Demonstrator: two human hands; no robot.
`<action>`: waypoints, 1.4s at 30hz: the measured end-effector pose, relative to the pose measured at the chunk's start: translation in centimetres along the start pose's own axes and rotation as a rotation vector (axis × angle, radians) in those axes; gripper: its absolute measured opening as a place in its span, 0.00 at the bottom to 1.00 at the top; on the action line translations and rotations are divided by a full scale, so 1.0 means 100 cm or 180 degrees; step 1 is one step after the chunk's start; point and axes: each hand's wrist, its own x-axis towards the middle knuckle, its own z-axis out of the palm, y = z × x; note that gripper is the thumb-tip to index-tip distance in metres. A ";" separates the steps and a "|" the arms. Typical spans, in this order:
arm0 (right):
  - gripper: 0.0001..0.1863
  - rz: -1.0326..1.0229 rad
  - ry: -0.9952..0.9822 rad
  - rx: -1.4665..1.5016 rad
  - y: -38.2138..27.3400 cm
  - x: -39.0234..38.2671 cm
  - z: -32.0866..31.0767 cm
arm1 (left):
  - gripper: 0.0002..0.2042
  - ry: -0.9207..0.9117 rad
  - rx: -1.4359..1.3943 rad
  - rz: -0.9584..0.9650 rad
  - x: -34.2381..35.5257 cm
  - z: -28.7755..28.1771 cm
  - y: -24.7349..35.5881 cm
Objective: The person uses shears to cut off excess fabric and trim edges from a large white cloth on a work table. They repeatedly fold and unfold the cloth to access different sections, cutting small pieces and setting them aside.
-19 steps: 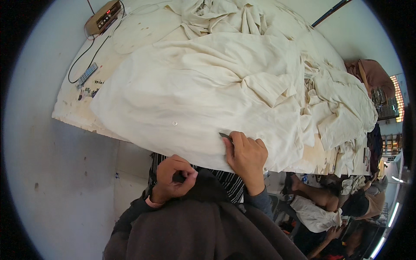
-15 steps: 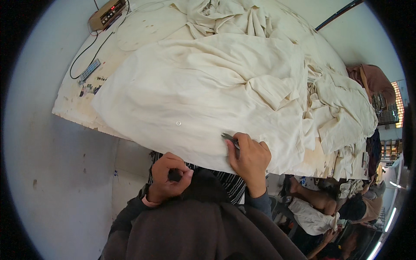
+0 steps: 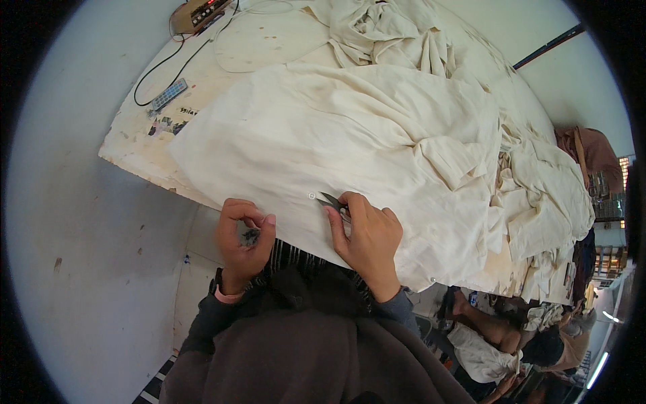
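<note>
A cream-white cloth garment (image 3: 363,128) lies spread over the table, its near edge by my waist. On it sits a small round white button (image 3: 311,196). My right hand (image 3: 369,236) is closed around dark thread snips (image 3: 330,200), whose pointed blades are parted and lie just right of the button. My left hand (image 3: 243,244) is curled at the garment's near-left edge, thumb and fingertips close together. Something greyish shows inside its curl, too unclear to name. A second button (image 3: 433,279) shows at the garment's lower right edge.
More crumpled cream cloth (image 3: 545,195) lies on the right and at the back. A remote control (image 3: 169,94) and a brown box with red lights and cables (image 3: 196,15) are at the far left of the table (image 3: 138,158). Another person (image 3: 494,323) sits at the lower right.
My right hand has brought the snips up beside the button. My left hand has moved up to the garment's near edge. The whole view has shifted slightly.
</note>
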 end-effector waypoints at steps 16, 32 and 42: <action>0.12 -0.0401 -0.0165 0.0331 -0.050 0.056 0.030 | 0.13 0.0276 0.0288 -0.0056 0.014 -0.035 -0.020; 0.15 0.0424 0.0294 0.0346 -0.026 0.052 0.004 | 0.17 0.0314 0.0598 0.0126 -0.007 -0.056 -0.034; 0.15 -0.0155 -0.0523 0.0311 -0.001 0.014 -0.003 | 0.21 -0.0726 0.0929 0.0814 0.003 -0.032 -0.017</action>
